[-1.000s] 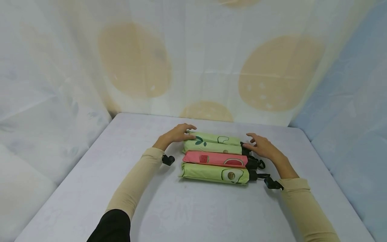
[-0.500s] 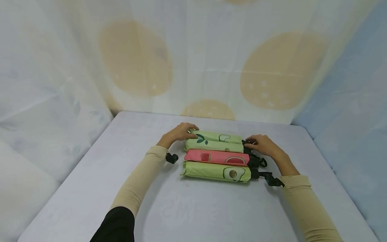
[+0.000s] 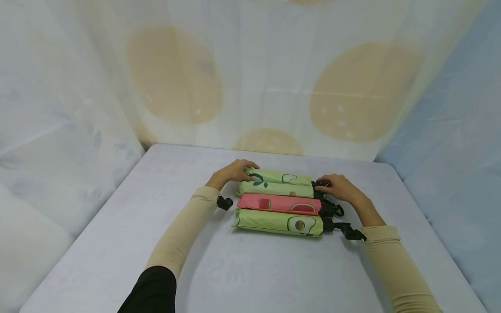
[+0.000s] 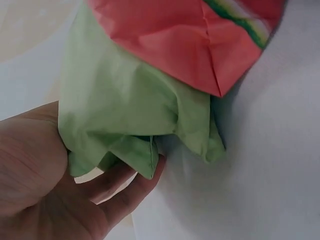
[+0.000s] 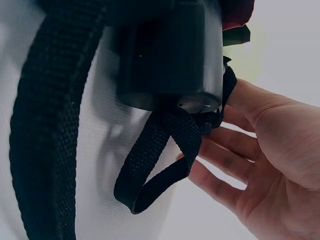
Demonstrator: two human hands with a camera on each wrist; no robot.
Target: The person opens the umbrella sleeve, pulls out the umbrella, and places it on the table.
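Observation:
Several folded umbrellas lie side by side on the pale table [image 3: 250,269]: two green ones at the back, a pink watermelon one [image 3: 278,203], and a green avocado one [image 3: 278,221] nearest me. My left hand [image 3: 235,170] grips the left fabric end of the far green umbrella [image 3: 279,177]. In the left wrist view its fingers [image 4: 130,185] curl under the green fabric [image 4: 125,100], beside the pink tip [image 4: 190,35]. My right hand [image 3: 337,186] wraps the black handle end of that umbrella. The right wrist view shows a black handle [image 5: 170,55], its strap loop [image 5: 160,155] and my hand [image 5: 260,150] behind them.
Patterned cloth with large orange dots [image 3: 172,74] hangs behind the table and at both sides. Black wrist straps [image 3: 346,230] trail from the handles on the right. The table's front half is bare cloth.
My right hand moved in from hovering with spread fingers and closed on the handle end. My left hand tightened on the fabric end. The umbrellas stay where they were.

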